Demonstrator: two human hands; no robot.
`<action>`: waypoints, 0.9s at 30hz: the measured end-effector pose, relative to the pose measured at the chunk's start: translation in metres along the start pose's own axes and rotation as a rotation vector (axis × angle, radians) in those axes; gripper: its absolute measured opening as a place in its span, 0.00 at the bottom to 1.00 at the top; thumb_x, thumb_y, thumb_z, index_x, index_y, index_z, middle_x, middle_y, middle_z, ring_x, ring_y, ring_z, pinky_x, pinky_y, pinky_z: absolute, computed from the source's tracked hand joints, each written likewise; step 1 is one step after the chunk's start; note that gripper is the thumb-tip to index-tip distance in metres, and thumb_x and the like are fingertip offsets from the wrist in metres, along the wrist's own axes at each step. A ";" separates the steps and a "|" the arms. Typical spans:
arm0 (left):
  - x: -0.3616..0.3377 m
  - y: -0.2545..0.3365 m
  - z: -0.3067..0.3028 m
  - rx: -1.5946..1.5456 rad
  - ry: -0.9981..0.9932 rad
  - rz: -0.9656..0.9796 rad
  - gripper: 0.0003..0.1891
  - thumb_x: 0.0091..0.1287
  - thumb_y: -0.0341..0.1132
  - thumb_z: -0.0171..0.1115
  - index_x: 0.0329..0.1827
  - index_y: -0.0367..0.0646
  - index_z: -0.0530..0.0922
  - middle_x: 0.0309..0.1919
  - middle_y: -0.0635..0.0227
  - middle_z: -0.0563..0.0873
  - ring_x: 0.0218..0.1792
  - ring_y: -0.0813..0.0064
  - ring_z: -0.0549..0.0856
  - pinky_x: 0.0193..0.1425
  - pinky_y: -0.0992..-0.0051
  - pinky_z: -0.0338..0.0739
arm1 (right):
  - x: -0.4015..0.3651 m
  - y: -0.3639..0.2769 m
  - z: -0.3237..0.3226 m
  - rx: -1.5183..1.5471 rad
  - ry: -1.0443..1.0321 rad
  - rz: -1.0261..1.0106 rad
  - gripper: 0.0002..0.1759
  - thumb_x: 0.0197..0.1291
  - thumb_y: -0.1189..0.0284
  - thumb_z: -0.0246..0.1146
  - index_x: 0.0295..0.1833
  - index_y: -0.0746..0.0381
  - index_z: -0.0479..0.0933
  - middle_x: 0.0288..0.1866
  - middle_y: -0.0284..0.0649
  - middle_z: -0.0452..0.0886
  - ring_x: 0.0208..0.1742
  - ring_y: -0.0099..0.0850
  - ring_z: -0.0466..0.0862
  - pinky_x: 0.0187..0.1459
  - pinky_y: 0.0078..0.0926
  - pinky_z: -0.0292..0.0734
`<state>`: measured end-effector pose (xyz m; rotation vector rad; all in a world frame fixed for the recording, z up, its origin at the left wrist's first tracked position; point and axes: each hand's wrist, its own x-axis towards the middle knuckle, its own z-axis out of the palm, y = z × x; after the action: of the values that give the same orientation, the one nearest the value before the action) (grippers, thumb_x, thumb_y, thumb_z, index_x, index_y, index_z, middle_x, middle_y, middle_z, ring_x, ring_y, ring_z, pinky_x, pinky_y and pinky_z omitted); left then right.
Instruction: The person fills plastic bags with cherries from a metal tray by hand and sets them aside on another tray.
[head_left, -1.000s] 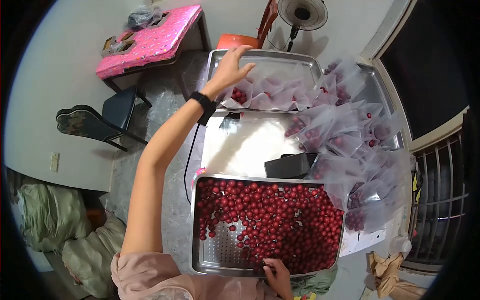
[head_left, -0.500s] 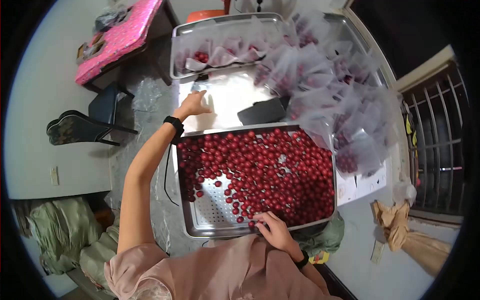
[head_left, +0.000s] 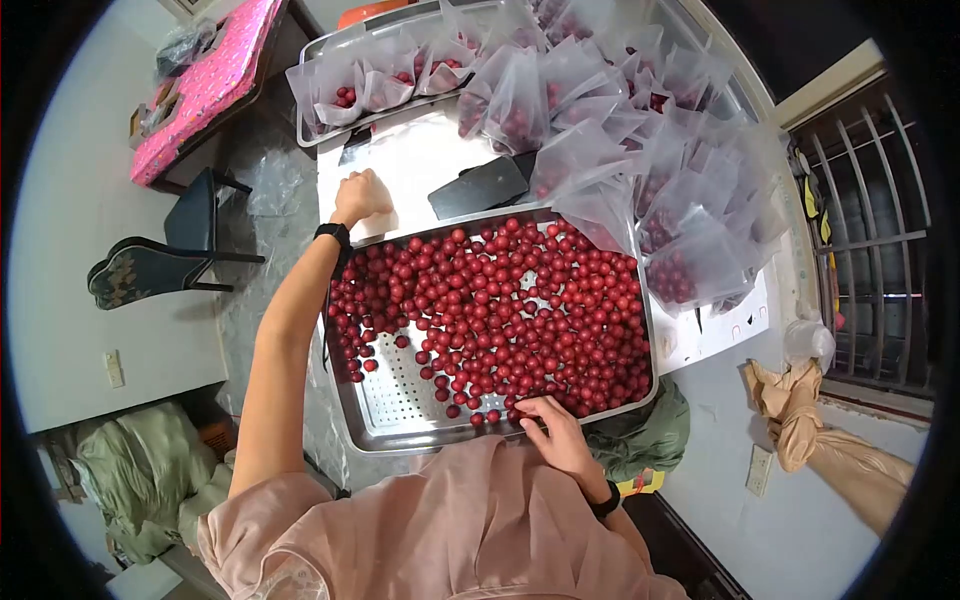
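Note:
A perforated metal tray (head_left: 390, 437) holds a thick layer of round dark red fruits (head_left: 500, 310), with bare metal showing at its lower left. My right hand (head_left: 552, 432) rests over the tray's near edge, fingers apart and fingertips against a few fruits. Beyond the far left edge, my left hand (head_left: 362, 196) is over the white tabletop (head_left: 425, 150), its fingers curled closed; whatever may be inside them is hidden. A dark flat object (head_left: 480, 187) lies to its right, behind the tray.
Translucent bags of fruit (head_left: 690, 225) crowd the right and far side. A second metal tray (head_left: 308, 130) at the back holds more bags. To the left are a dark chair (head_left: 150, 270) and a pink-covered table (head_left: 215, 85). A barred window (head_left: 865, 240) is at right.
The view has shifted, so the tray appears higher and further left. My left hand has gone from spread fingers to curled ones. My right hand stays at the near edge, thumb and fingers further apart.

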<state>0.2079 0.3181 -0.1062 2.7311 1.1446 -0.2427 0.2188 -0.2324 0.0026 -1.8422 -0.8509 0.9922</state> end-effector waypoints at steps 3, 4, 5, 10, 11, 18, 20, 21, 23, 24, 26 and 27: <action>-0.003 0.008 -0.008 -0.012 -0.058 0.037 0.33 0.45 0.51 0.80 0.53 0.44 0.83 0.47 0.50 0.89 0.48 0.50 0.89 0.55 0.59 0.84 | 0.004 -0.001 -0.002 -0.006 0.011 0.001 0.13 0.69 0.76 0.62 0.58 0.64 0.79 0.51 0.47 0.83 0.52 0.43 0.87 0.52 0.38 0.81; 0.000 0.009 -0.009 -0.015 -0.128 0.035 0.29 0.45 0.51 0.80 0.49 0.45 0.86 0.43 0.52 0.91 0.45 0.51 0.90 0.52 0.58 0.85 | 0.005 -0.001 -0.002 -0.001 -0.003 -0.018 0.13 0.69 0.76 0.62 0.58 0.64 0.79 0.51 0.47 0.83 0.52 0.43 0.87 0.52 0.38 0.81; -0.007 0.008 -0.006 -0.029 -0.019 0.032 0.25 0.45 0.50 0.81 0.44 0.48 0.87 0.38 0.55 0.91 0.42 0.50 0.90 0.50 0.57 0.85 | 0.006 -0.001 -0.002 -0.007 -0.005 -0.010 0.13 0.69 0.76 0.62 0.58 0.64 0.79 0.51 0.47 0.83 0.52 0.43 0.87 0.52 0.38 0.81; -0.016 -0.001 -0.002 -0.136 0.158 -0.009 0.22 0.52 0.47 0.78 0.48 0.47 0.90 0.39 0.56 0.91 0.49 0.51 0.88 0.55 0.58 0.83 | 0.009 -0.008 -0.002 -0.010 -0.017 -0.018 0.14 0.69 0.76 0.62 0.59 0.64 0.79 0.50 0.48 0.83 0.50 0.44 0.87 0.51 0.37 0.81; -0.010 -0.009 0.007 -0.259 0.174 -0.030 0.19 0.55 0.45 0.77 0.47 0.46 0.91 0.41 0.56 0.91 0.50 0.50 0.87 0.55 0.57 0.82 | 0.008 -0.005 -0.002 -0.013 -0.019 -0.015 0.14 0.69 0.76 0.62 0.59 0.64 0.79 0.51 0.48 0.83 0.50 0.44 0.87 0.50 0.37 0.81; -0.020 0.013 -0.031 -0.188 0.416 0.058 0.08 0.57 0.39 0.74 0.36 0.45 0.90 0.50 0.57 0.89 0.51 0.48 0.82 0.58 0.56 0.79 | 0.002 -0.001 -0.001 -0.037 -0.012 -0.033 0.14 0.68 0.76 0.63 0.59 0.64 0.79 0.51 0.48 0.83 0.49 0.44 0.87 0.50 0.37 0.82; -0.025 0.022 -0.051 -0.185 0.512 0.160 0.07 0.58 0.37 0.73 0.34 0.45 0.89 0.53 0.57 0.87 0.55 0.48 0.81 0.60 0.57 0.78 | 0.001 0.001 -0.001 -0.035 -0.002 -0.039 0.14 0.68 0.76 0.63 0.58 0.64 0.79 0.51 0.48 0.83 0.49 0.44 0.87 0.49 0.36 0.82; -0.031 0.028 -0.062 -0.184 0.561 0.199 0.07 0.59 0.36 0.72 0.36 0.44 0.87 0.56 0.56 0.85 0.55 0.48 0.83 0.59 0.56 0.79 | -0.001 0.002 -0.001 -0.036 -0.001 -0.039 0.14 0.68 0.76 0.63 0.58 0.64 0.79 0.51 0.48 0.83 0.49 0.44 0.87 0.49 0.36 0.82; -0.038 0.037 -0.079 -0.252 0.620 0.216 0.06 0.59 0.34 0.71 0.35 0.44 0.86 0.55 0.55 0.84 0.53 0.48 0.84 0.56 0.56 0.80 | -0.002 0.002 -0.001 -0.025 -0.001 -0.060 0.14 0.68 0.77 0.63 0.58 0.64 0.79 0.51 0.47 0.83 0.49 0.43 0.87 0.49 0.36 0.82; -0.041 0.041 -0.086 -0.321 0.679 0.232 0.04 0.58 0.32 0.70 0.34 0.43 0.84 0.53 0.55 0.84 0.50 0.49 0.85 0.53 0.55 0.81 | -0.002 0.002 -0.002 -0.027 -0.001 -0.056 0.14 0.68 0.77 0.63 0.58 0.64 0.79 0.51 0.47 0.83 0.49 0.43 0.87 0.49 0.36 0.82; -0.054 0.042 -0.106 -0.311 0.700 0.260 0.05 0.59 0.31 0.69 0.36 0.42 0.83 0.56 0.53 0.83 0.50 0.48 0.86 0.53 0.55 0.82 | -0.003 0.000 -0.005 -0.046 -0.027 -0.054 0.12 0.69 0.77 0.64 0.56 0.67 0.79 0.51 0.48 0.84 0.51 0.40 0.88 0.53 0.35 0.83; -0.066 0.042 -0.115 -0.312 0.742 0.263 0.06 0.60 0.31 0.70 0.37 0.42 0.83 0.57 0.52 0.83 0.51 0.48 0.86 0.53 0.56 0.82 | -0.003 -0.005 -0.008 -0.044 -0.038 -0.057 0.12 0.69 0.77 0.63 0.56 0.67 0.79 0.50 0.48 0.84 0.52 0.39 0.88 0.53 0.35 0.83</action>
<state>0.2022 0.2685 0.0233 2.6801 0.8219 0.9661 0.2237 -0.2356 0.0105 -1.8316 -0.9497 0.9822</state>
